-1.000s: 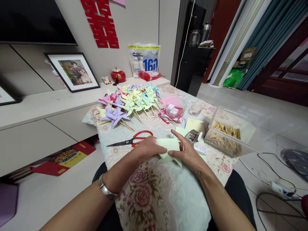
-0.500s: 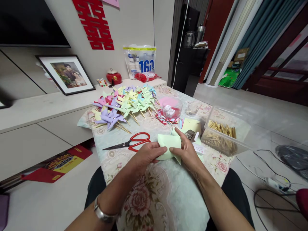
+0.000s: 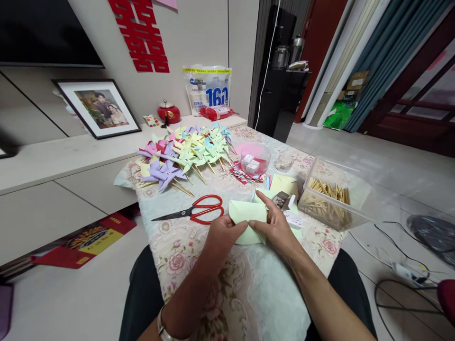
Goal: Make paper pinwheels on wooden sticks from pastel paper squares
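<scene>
Between my two hands is a pale green sheet of paper [image 3: 248, 211], its parts curled in toward the middle. My left hand [image 3: 224, 233] pinches it from the left, thumb on the paper near its centre. From the right, my right hand [image 3: 275, 225] grips the same sheet, its thumb almost meeting the left one and its index finger stretched up. Red-handled scissors [image 3: 208, 208] lie just beyond my left hand, blades pointing left. Beyond my right hand sit a small open box of metal pieces [image 3: 282, 201] and cut paper sheets [image 3: 284, 184].
A pile of paper pinwheels on sticks [image 3: 192, 149] covers the table's far left. At the right edge stands a clear plastic bin [image 3: 334, 215] holding short wooden sticks. Clear plastic containers [image 3: 256, 158] and patterned strips [image 3: 245, 174] lie mid-table. Cables [image 3: 386, 305] trail over the floor.
My left hand has turned and shifted slightly, its forearm swinging to the right. The green paper has tilted a little and moved slightly left, with both thumbs closer together at its centre.
</scene>
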Demonstrator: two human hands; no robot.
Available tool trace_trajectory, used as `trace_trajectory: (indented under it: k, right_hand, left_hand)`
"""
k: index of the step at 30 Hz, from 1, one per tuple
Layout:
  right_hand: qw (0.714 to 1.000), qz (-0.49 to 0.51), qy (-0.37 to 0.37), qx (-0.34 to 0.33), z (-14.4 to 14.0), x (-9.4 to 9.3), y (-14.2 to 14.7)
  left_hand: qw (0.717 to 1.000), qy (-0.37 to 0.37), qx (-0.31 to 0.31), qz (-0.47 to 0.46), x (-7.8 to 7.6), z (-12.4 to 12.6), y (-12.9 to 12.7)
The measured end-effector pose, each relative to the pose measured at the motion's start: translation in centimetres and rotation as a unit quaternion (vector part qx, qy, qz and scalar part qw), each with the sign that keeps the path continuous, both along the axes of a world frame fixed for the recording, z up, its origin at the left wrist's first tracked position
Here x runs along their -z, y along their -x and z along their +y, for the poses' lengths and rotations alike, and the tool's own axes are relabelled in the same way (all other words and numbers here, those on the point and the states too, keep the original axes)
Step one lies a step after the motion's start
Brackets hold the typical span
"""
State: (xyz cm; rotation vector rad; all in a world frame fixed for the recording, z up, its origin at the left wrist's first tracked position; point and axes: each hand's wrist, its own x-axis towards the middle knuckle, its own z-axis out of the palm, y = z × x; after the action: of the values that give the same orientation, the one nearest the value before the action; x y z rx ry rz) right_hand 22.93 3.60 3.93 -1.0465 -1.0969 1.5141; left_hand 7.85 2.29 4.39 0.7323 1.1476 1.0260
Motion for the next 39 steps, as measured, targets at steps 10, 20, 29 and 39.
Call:
trace_trajectory:
  k: [10,20,29,39]
  right_hand:
    - [0.953,-0.171,-0.231,0.100,0.4,1.8,-1.0]
    - [0.856,-0.283,-0.432,0.007,-0.4,0.6,-1.1]
    - [0.849,-0.270,-0.452,-0.039,-0.4,0.4,-1.2]
    - [0.856,-0.273,-0.430,-0.091,-0.3,0.6,-1.3]
  left_hand:
    - [0.998,0.009,0.018,-0.056,-0.2,1.1,2.3]
    - [0.997,0.009,0.041,-0.067,-1.2,1.6,3.2]
    - [0.998,0.005,0.045,-0.047,-1.2,1.4,2.4]
    - [1.000,0.015,0.017,0.011,-0.7,1.5,2.4]
